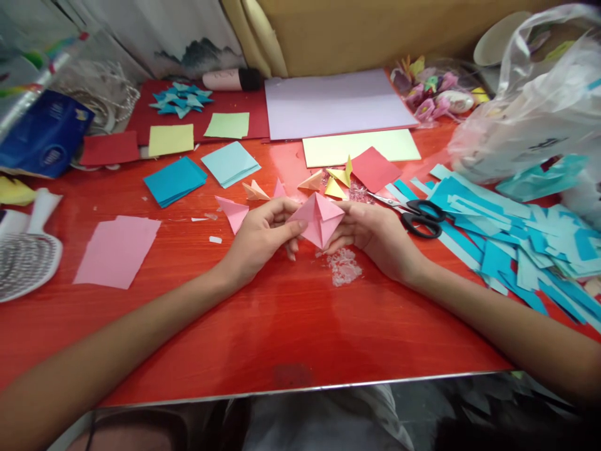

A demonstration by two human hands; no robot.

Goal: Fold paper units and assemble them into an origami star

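Both my hands hold a folded pink paper piece (318,217) just above the red table (263,326). My left hand (260,238) pinches its left corner with thumb and fingers. My right hand (375,233) grips its right side, fingers curled under it. A second folded pink piece (233,212) lies just left of my left hand. Small folded yellow and peach pieces (331,180) lie behind the hands.
Black-handled scissors (417,217) lie right of my right hand, beside a heap of blue paper strips (516,244). Pink sheets (117,249) lie at the left, blue squares (175,180) behind. A plastic bag (530,106) stands at the back right, a hairbrush (25,257) far left.
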